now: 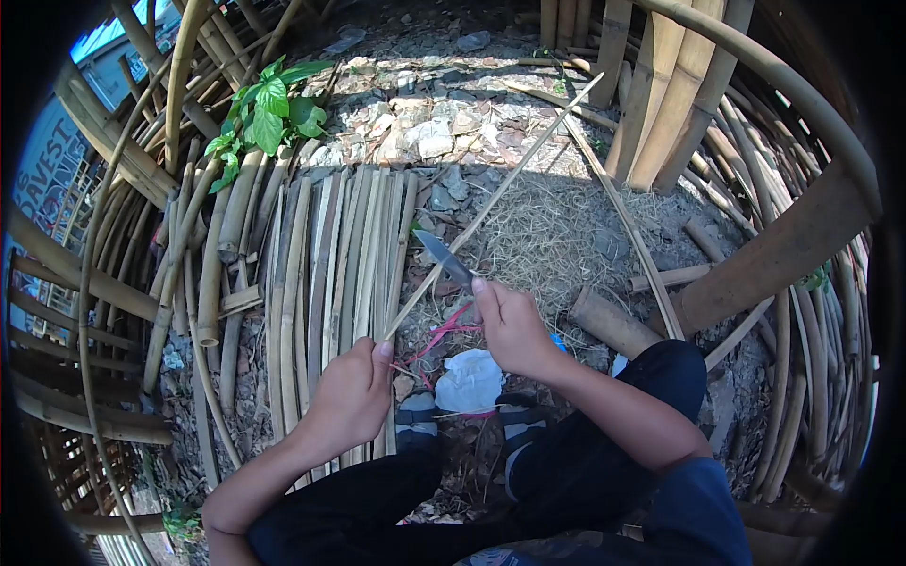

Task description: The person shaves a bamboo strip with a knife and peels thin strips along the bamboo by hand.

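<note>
My left hand (pixel 351 394) is closed around the near end of a long, thin bamboo strip (pixel 510 181), which slants away up and to the right. In my right hand (pixel 510 330) is a knife (pixel 444 258), its handle hidden by the fingers. The blade points up and left and crosses the strip, a short way beyond my left hand; whether it cuts into the strip I cannot tell. Just left of my hands lies a row of split bamboo strips (pixel 335 255). Pink string (pixel 439 335) lies on the ground between the hands.
A second strip (pixel 628 222) leans at the right, its near end by my knee. A short bamboo piece (pixel 609 319) lies beside it. Thick bamboo poles (pixel 769 250) stand at the right, with bamboo stacks at both sides. A leafy plant (pixel 272 108) grows back left; shavings (pixel 547 236) cover the ground.
</note>
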`<state>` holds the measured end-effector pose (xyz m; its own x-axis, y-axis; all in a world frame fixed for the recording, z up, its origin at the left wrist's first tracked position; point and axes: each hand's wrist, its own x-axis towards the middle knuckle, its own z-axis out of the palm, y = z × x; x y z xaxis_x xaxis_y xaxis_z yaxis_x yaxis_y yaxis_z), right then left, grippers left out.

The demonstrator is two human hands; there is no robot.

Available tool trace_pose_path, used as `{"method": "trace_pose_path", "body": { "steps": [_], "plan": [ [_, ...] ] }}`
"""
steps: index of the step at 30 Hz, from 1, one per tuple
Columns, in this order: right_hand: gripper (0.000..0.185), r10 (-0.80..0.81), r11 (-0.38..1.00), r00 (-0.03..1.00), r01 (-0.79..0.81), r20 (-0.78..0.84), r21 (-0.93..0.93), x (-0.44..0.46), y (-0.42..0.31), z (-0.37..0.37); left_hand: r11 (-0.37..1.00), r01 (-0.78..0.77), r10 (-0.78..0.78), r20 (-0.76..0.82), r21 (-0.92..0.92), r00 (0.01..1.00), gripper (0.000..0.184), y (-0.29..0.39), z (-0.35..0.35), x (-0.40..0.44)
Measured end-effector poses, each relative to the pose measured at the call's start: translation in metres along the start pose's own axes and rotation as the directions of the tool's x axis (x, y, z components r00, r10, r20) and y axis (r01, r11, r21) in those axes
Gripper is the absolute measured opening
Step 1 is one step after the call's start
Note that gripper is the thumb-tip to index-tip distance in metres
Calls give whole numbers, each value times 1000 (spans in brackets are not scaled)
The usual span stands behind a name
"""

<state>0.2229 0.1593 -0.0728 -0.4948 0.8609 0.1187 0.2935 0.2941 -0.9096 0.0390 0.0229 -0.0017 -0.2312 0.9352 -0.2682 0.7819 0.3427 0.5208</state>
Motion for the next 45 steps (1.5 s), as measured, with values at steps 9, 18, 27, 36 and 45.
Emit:
{"method": "trace_pose_path", "body": {
  "steps": [9, 18, 27, 36, 45],
  "plan": [
    [31, -204, 966, 977, 191, -62, -173, -8, 5, 14, 1000, -25, 25, -15, 7, 1000, 46, -6, 4, 3],
    [47, 404, 701, 853, -521, 330, 488, -4, 0, 11, 999, -38, 39, -30, 29, 999, 44, -3, 1, 0],
    [51, 406, 376, 687, -727, 603, 574, -3, 2, 1, 998, -24, 24, 4, -57, 1000, 46, -7, 3, 5],
    [44, -215, 967, 972, 200, 90, 156, -11, 1, -16, 987, 81, -76, 37, -137, 996, 48, -11, -1, 7],
    [42, -64, 961, 978, 114, 197, -252, -8, -9, -17, 992, 22, -20, 16, -121, 1000, 50, -13, 5, 2]
  ]
}}
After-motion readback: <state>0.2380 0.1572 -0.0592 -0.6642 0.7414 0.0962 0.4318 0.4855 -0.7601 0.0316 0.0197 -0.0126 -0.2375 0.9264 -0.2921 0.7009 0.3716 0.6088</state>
